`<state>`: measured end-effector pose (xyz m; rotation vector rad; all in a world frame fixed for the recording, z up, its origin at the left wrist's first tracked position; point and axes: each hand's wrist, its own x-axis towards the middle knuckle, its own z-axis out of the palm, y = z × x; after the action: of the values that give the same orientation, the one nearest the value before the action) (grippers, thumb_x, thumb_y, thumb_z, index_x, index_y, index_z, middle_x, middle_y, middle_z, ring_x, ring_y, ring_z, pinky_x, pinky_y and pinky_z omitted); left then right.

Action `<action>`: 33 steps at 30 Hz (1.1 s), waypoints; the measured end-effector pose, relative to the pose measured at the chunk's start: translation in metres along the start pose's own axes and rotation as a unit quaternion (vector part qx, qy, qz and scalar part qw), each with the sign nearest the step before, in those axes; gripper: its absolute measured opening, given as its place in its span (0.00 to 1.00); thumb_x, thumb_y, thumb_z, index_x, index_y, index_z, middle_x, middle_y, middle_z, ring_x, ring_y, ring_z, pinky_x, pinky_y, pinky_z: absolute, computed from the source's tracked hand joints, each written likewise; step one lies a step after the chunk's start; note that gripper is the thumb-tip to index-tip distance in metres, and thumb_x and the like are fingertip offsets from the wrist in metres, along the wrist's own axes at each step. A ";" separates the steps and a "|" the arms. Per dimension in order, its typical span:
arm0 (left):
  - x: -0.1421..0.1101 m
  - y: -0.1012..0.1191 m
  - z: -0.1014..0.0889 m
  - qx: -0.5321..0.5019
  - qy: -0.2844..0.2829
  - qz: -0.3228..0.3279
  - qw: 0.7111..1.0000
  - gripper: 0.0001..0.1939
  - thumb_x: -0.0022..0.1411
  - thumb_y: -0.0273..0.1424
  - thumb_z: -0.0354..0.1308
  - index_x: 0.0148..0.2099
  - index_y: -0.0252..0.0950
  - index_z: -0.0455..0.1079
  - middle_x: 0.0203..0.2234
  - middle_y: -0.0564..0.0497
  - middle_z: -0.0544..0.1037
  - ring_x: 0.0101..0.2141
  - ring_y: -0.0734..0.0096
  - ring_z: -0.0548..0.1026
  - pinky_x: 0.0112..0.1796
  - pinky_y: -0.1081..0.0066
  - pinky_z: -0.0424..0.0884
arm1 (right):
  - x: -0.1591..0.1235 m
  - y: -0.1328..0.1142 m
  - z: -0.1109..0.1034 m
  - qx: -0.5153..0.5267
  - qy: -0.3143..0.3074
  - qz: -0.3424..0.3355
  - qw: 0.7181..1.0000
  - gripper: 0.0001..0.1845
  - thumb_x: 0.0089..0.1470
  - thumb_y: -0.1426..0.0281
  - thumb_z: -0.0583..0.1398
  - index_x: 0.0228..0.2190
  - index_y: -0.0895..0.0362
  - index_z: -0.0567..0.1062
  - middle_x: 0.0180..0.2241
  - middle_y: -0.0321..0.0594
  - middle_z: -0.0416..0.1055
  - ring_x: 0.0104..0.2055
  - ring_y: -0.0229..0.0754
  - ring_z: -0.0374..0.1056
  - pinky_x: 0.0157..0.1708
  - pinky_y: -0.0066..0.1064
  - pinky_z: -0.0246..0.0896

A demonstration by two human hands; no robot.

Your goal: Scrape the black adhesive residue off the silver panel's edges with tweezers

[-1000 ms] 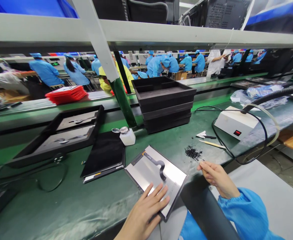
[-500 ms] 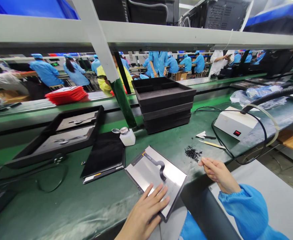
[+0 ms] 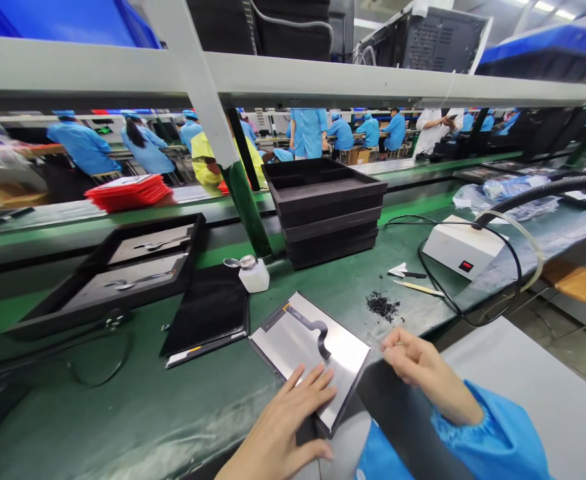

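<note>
A silver-backed display panel [image 3: 285, 341] lies at an angle near the bench's front edge, with a dark curved flex cable [image 3: 321, 339] on its back. Spread flat across the panel's near part are the fingers of my left hand [image 3: 287, 427]. My right hand [image 3: 417, 365] is in a pinch just off the panel's right corner, slightly blurred; what its fingertips hold, if anything, I cannot make out. Beyond that hand is a small heap of black scraps [image 3: 383, 307]. A yellow-handled tool [image 3: 419, 288] and white-tipped tweezers or similar [image 3: 407, 271] lie farther back.
Left of the panel stand a white pump bottle [image 3: 255, 275], a black screen [image 3: 207, 310] and a black tray [image 3: 115, 267] holding panels. Stacked black trays [image 3: 330, 217] stand behind. At right sits a white box [image 3: 465, 247] with a hose and cable. Co-workers sit beyond the shelf.
My right hand has moved left and nearer to me, away from the black scraps toward the panel's corner. My left hand stays on the panel, its thumb now farther out. The view has shifted slightly.
</note>
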<state>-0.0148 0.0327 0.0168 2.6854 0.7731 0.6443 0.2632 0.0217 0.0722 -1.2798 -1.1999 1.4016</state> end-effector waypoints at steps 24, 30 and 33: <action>0.036 0.024 0.012 -0.053 0.081 -0.049 0.994 0.08 0.68 0.23 0.49 0.38 0.38 0.67 0.43 0.45 0.71 0.50 0.57 0.67 0.48 0.57 0.69 | -0.037 0.078 0.048 -0.147 -0.010 -0.018 0.989 0.19 0.59 0.53 0.56 0.28 0.55 0.69 0.23 0.30 0.59 0.24 0.38 0.55 0.26 0.29 0.49; 0.054 0.018 0.008 -0.051 0.052 -0.051 0.996 0.07 0.65 0.22 0.54 0.35 0.39 0.65 0.38 0.49 0.71 0.41 0.63 0.69 0.40 0.65 0.71 | -0.031 0.090 0.045 -0.093 -0.033 -0.033 0.995 0.27 0.60 0.47 0.54 0.24 0.55 0.69 0.22 0.31 0.58 0.24 0.37 0.54 0.25 0.29 0.48; 0.049 0.017 0.015 -0.037 0.072 -0.070 0.994 0.07 0.64 0.21 0.53 0.36 0.38 0.64 0.39 0.48 0.71 0.41 0.62 0.69 0.40 0.64 0.71 | -0.026 0.104 0.048 0.014 -0.047 0.018 0.999 0.31 0.52 0.39 0.57 0.26 0.56 0.70 0.18 0.26 0.50 0.20 0.33 0.44 0.19 0.27 0.40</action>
<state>0.0367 0.0436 0.0267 2.5123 0.9466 0.8201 0.2189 -0.0251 -0.0257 -1.2339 -1.2196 1.5139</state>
